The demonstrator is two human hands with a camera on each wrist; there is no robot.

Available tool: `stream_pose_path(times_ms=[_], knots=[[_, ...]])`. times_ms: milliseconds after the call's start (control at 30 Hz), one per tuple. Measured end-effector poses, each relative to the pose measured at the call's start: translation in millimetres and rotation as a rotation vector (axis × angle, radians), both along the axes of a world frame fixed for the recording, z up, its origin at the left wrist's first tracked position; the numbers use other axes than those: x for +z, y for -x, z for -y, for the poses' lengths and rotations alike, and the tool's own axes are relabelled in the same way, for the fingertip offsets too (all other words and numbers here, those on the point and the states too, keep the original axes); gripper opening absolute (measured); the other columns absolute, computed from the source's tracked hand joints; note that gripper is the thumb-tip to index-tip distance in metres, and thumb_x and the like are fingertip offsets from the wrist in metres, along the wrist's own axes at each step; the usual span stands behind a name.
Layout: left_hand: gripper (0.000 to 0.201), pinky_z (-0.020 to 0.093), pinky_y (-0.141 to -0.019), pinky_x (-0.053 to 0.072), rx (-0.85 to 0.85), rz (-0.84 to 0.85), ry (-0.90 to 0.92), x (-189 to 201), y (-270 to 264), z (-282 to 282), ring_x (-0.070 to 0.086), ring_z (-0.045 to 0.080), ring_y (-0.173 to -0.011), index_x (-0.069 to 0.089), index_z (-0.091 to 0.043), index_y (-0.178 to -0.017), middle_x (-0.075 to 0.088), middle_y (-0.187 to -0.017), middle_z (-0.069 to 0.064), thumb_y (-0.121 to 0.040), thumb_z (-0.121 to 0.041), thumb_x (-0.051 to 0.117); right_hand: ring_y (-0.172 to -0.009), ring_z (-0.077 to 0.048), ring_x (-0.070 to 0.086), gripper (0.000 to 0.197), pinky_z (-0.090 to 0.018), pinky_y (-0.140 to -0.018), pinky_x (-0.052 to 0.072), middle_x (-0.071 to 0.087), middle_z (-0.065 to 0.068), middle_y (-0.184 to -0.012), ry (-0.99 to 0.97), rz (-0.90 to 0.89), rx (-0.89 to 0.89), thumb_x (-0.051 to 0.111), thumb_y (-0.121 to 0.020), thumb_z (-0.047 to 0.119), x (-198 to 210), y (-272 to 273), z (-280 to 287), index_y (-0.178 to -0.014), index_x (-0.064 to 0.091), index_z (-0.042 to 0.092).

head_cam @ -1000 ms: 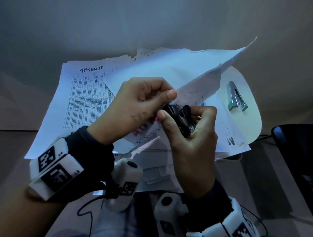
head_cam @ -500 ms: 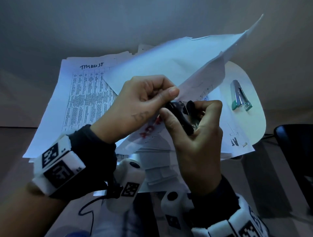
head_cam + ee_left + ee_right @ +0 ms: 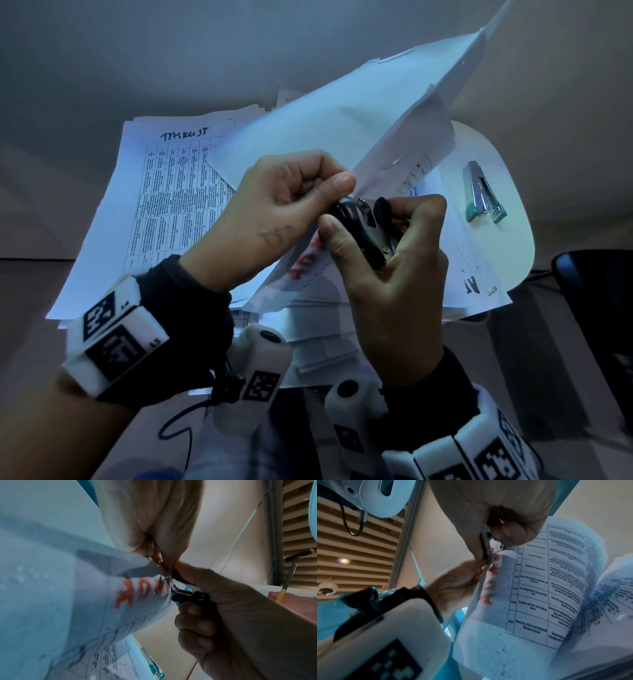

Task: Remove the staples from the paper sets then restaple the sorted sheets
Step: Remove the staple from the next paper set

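Observation:
My left hand (image 3: 291, 202) pinches the corner of a stapled paper set (image 3: 342, 137) and holds it up off the table; red letters (image 3: 142, 592) show near that corner. My right hand (image 3: 387, 253) grips a black staple remover (image 3: 359, 229), its metal claws (image 3: 176, 589) set against the pinched corner. In the right wrist view the remover (image 3: 485, 547) meets the paper set (image 3: 539, 582) just above my left hand (image 3: 462, 580). The staple itself is hidden. A silver and teal stapler (image 3: 481, 193) lies on the white table (image 3: 507, 240) to the right.
Loose printed sheets, one headed with handwriting (image 3: 164, 205), are spread over the table under my hands. A small bent staple (image 3: 492, 291) lies on a sheet at the right. A dark chair (image 3: 596, 308) stands right of the table.
Both hands have lifted the paper set higher and its far corner now sticks up more. The remover stays at the pinched corner.

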State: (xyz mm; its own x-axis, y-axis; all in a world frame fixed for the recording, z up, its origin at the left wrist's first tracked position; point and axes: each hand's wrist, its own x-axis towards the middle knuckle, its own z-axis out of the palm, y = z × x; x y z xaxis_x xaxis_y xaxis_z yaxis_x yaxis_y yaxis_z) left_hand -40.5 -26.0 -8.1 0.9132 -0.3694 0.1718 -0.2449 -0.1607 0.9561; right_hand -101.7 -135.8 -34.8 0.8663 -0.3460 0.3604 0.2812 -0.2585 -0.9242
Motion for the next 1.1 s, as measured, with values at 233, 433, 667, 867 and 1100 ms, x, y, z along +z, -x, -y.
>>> stream_pose_path(times_ms=[233, 433, 667, 867, 1100], knots=[[0.016, 0.015, -0.060, 0.041, -0.033, 0.014, -0.001, 1.0, -1.3, 2.1, 0.048, 0.002, -0.060, 0.059, -0.013, -0.073, 0.054, -0.062, -0.010, -0.088, -0.019, 0.056, -0.056, -0.002, 0.059, 0.036, -0.012, -0.054, 0.043, 0.061, 0.006, -0.066, -0.145, -0.002, 0.005, 0.074, -0.077, 0.024, -1.6, -1.4, 5.1, -0.089, 0.045, 0.008], [0.015, 0.012, -0.061, 0.040, -0.053, 0.037, 0.053, 4.6, -2.8, 5.7, 0.048, -0.002, -0.060, 0.058, -0.013, -0.075, 0.053, -0.061, -0.014, -0.089, -0.013, 0.055, -0.060, -0.002, 0.062, 0.032, -0.013, -0.057, 0.046, 0.063, 0.006, -0.067, -0.242, 0.015, 0.016, 0.075, -0.077, 0.021, -0.3, -4.1, 5.2, -0.087, 0.046, 0.013], [0.012, 0.012, -0.063, 0.041, -0.047, 0.053, 0.066, 8.2, -2.7, 8.7, 0.048, -0.002, -0.062, 0.060, -0.008, -0.078, 0.054, -0.066, -0.009, -0.089, -0.008, 0.055, -0.064, -0.003, 0.063, 0.027, -0.016, -0.061, 0.048, 0.064, 0.011, -0.073, -0.335, 0.020, 0.054, 0.072, -0.075, 0.023, -0.5, -3.0, 5.4, -0.085, 0.047, 0.019], [0.007, 0.014, -0.069, 0.045, -0.027, 0.053, 0.071, 9.8, -1.8, 10.0, 0.055, 0.000, -0.070, 0.063, -0.007, -0.082, 0.060, -0.073, -0.003, -0.087, -0.005, 0.058, -0.061, -0.007, 0.058, 0.024, -0.025, -0.061, 0.047, 0.061, 0.009, -0.066, -0.367, -0.004, 0.071, 0.071, -0.075, 0.025, -3.0, -5.3, 7.8, -0.082, 0.049, 0.021], [0.011, 0.018, -0.068, 0.045, -0.060, 0.068, -0.027, 11.5, -4.8, 6.9, 0.053, 0.004, -0.068, 0.063, -0.007, -0.080, 0.059, -0.070, -0.002, -0.088, -0.013, 0.058, -0.061, -0.002, 0.061, 0.028, -0.018, -0.060, 0.048, 0.063, 0.014, -0.068, -0.312, -0.009, 0.070, 0.071, -0.076, 0.027, -2.2, -6.5, 8.6, -0.084, 0.046, 0.018]])
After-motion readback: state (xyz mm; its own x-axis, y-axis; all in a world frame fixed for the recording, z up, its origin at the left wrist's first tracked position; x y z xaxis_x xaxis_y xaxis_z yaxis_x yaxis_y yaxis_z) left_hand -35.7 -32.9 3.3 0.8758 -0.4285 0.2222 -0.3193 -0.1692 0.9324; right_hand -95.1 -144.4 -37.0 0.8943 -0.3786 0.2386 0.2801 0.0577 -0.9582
